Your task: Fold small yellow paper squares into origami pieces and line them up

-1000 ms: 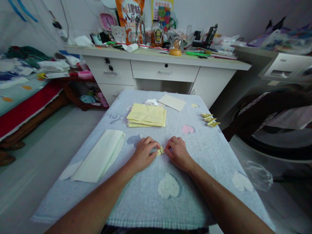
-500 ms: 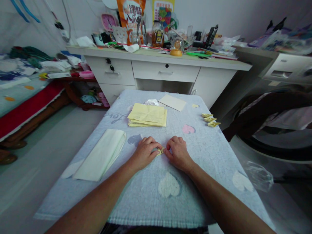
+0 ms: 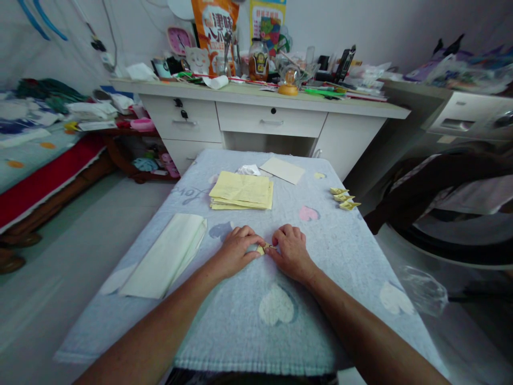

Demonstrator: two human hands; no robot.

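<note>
Between my two hands, low over the cloth-covered table [image 3: 320,321], is a small folded piece of yellow paper [image 3: 262,249]. My left hand [image 3: 239,248] pinches its left end between thumb and fingers. The thumb and curled fingers of my right hand [image 3: 291,250] close on its right end, hiding part of it. Beyond my hands lies a stack of yellow paper sheets [image 3: 240,190]. Several small folded yellow paper shapes with pointed ends [image 3: 345,198] sit in a row at the right edge of the table.
A folded pale green-white sheet [image 3: 166,256] lies left of my left arm. At the table's far side are a cream card [image 3: 282,170] and a crumpled white tissue [image 3: 249,169]. Behind stands a cluttered white desk [image 3: 272,118]; a washing machine [image 3: 457,120] is at right.
My right fingers have shifted slightly on the folded yellow paper, and a bit more of it shows between my hands. The view has moved a little; the other things stay put.
</note>
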